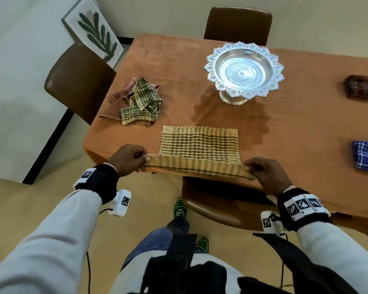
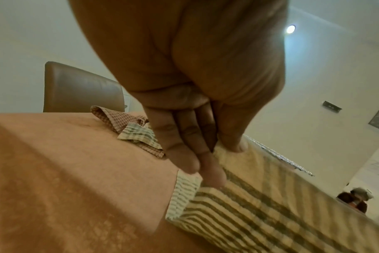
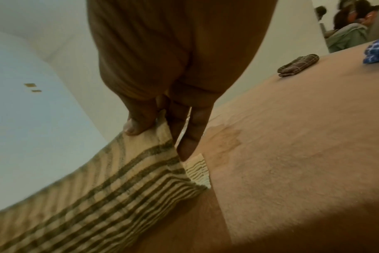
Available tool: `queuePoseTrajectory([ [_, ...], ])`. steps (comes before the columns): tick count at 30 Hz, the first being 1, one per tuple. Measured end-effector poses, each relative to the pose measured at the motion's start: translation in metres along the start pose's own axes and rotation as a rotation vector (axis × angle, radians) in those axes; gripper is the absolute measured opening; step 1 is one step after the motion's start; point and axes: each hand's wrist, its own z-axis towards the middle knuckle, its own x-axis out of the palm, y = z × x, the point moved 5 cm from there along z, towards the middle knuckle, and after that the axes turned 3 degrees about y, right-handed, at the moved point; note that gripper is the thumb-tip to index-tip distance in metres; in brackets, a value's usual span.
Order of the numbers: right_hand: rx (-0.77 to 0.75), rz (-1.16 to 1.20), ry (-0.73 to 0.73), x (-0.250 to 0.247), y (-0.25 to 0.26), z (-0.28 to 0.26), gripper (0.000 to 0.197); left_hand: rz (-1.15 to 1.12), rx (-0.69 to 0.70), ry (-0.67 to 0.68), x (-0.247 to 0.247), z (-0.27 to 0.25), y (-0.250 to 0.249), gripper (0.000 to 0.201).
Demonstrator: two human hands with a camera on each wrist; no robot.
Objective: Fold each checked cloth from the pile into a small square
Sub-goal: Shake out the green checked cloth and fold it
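Head view: yellow checked cloth [image 1: 199,145] spread flat on desk [image 1: 285,128] near front edge, near hem raised off the surface. Left hand [image 1: 129,159] pinching left near corner; right hand [image 1: 263,172] pinching right near corner. Left wrist view: thumb on top of hem, fingers [image 2: 184,154] curled beneath, closed on fabric. Right wrist view: same grip, thumb above, fingers [image 3: 190,130] below, hem taut between both corners.

Step in hand, as judged: first fold of this cloth, near edge lifted, not yet carried over.

Next move, as judged: carry both corners forward together, level, to meet far hem; lay down with edges aligned; smooth crease before release. Uneven travel of either corner likely to skew the fold.

Pile of unfolded checked cloths [image 1: 136,102] at left rear of the yellow cloth, well apart. Folded brown cloth [image 1: 360,87] and folded blue cloth [image 1: 366,159] at right edge of desk. Silver pedestal bowl [image 1: 243,71] behind the work area.
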Motion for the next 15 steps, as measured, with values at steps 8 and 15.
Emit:
queuePoseTrajectory([
  [8,0.134,-0.108,-0.147,-0.015,-0.02,0.098,0.01,0.037,-0.067,-0.162,-0.018,0.1,0.009,0.025],
  [15,0.323,-0.141,-0.107,0.0,-0.053,0.181,0.017,-0.016,-0.277,-0.18,-0.008,0.184,0.041,0.025],
])
